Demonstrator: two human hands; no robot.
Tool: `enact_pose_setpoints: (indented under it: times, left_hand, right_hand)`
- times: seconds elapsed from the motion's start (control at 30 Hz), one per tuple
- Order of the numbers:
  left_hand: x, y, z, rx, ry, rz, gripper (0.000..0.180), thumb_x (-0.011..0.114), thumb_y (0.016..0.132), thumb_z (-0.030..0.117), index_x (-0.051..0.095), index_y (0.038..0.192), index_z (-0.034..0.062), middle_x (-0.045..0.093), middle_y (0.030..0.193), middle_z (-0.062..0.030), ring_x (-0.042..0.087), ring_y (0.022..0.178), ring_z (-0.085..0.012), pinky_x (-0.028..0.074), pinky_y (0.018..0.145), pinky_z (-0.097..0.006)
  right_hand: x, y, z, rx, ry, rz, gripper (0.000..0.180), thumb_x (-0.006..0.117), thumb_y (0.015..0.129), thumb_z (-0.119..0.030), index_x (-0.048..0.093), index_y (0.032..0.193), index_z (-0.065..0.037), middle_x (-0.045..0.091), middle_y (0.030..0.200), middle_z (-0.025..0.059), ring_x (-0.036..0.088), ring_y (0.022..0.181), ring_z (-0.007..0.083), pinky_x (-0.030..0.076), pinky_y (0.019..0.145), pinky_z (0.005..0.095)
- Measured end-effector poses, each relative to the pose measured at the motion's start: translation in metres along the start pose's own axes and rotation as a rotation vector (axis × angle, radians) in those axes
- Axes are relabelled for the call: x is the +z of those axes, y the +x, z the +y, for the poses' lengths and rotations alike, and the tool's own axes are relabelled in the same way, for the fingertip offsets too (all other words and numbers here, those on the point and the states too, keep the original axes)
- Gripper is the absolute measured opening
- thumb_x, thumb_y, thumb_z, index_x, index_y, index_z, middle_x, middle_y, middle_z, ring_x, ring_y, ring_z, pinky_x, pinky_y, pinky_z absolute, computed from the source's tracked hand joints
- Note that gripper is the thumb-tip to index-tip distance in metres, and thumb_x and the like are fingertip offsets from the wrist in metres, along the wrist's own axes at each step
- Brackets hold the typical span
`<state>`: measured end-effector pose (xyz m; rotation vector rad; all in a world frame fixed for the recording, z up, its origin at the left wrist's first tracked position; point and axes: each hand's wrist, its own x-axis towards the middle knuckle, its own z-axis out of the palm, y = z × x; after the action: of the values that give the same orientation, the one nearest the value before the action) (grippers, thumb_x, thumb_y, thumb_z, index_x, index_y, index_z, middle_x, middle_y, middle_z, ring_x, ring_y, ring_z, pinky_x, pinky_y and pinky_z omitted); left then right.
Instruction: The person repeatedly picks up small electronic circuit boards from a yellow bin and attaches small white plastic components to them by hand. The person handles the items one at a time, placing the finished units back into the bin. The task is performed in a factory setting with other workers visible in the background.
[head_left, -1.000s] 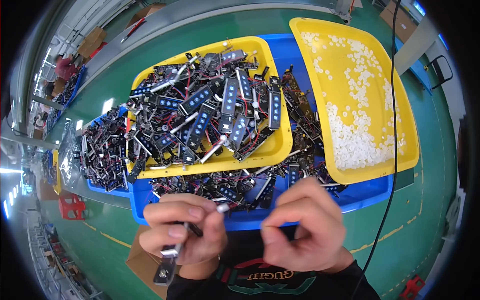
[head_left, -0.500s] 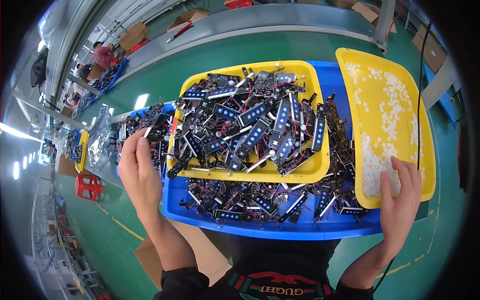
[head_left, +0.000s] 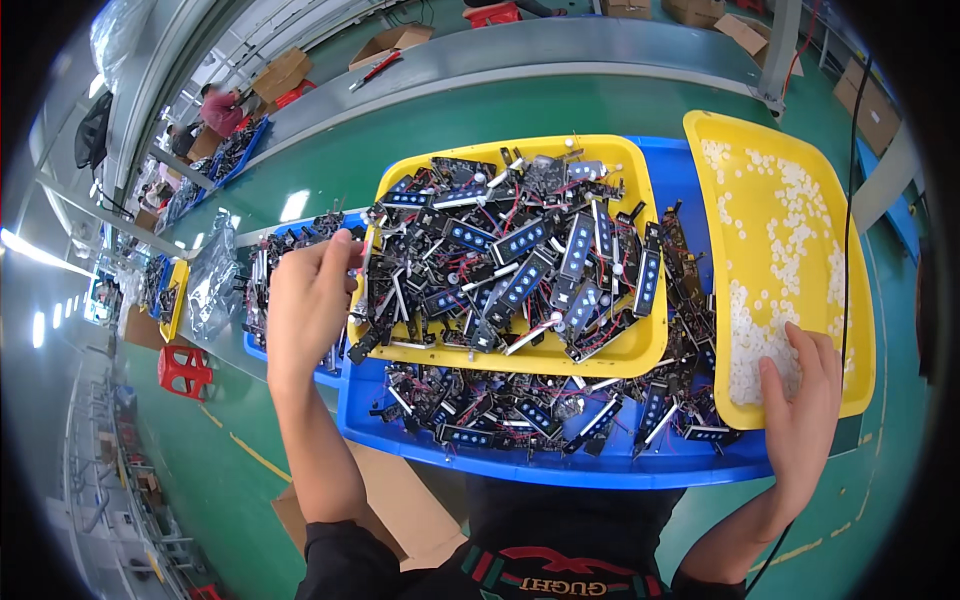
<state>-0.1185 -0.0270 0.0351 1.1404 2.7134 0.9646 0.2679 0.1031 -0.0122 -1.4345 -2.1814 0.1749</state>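
Observation:
My left hand [head_left: 305, 300] is at the left rim of a yellow tray [head_left: 640, 360], fingers curled together; whatever they hold, if anything, is hidden behind them. That tray is heaped with small black electronic modules [head_left: 520, 278] with blue-lensed faces, thin red wires and white strips. It rests on a large blue bin [head_left: 620, 470] holding more of the same modules. My right hand [head_left: 805, 405] is over the lower part of a second yellow tray [head_left: 705, 130], thumb and fingers apart, touching or just above a pile of small white round pieces [head_left: 755, 335].
Another blue bin of modules [head_left: 325, 225] stands left of the trays. Beyond it lies clear plastic wrapping [head_left: 215, 265], with a red stool [head_left: 185, 370] on the green floor. A black cable [head_left: 850, 220] hangs across the right tray. Far left, a person [head_left: 222, 110] sits by cardboard boxes.
My left hand has moved right, to the tray's rim; the black module with a white strip in its fingers no longer shows. My right hand stays at the white pieces. The view has shifted slightly.

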Motion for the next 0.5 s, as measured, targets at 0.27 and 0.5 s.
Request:
enact_pose_setpoints:
  times: [0.27, 0.5]
  left_hand:
    - [0.01, -0.011, -0.004, 0.236, -0.055, -0.003, 0.027, 0.058, 0.095, 0.021, 0.071, 0.101, -0.0017, 0.06, 0.073, -0.0051, 0.052, 0.069, -0.0125, 0.041, 0.062, -0.027]
    - [0.039, -0.095, 0.053, 0.765, 0.083, -0.305, 0.017, 0.076, 0.068, 0.001, 0.069, 0.083, 0.0044, 0.063, 0.07, -0.0039, 0.058, 0.06, -0.0214, 0.045, 0.055, -0.03]
  right_hand:
    - [-0.001, 0.006, -0.001, 0.001, 0.009, -0.057, 0.021, 0.067, 0.077, -0.002, 0.062, 0.097, 0.003, 0.057, 0.09, 0.0144, 0.054, 0.089, 0.0328, 0.043, 0.079, 0.0399]
    - [-0.001, 0.007, 0.004, -0.015, 0.057, -0.016, 0.015, 0.067, 0.075, 0.0, 0.06, 0.088, 0.002, 0.057, 0.082, 0.0132, 0.056, 0.082, 0.0315, 0.044, 0.073, 0.0388]
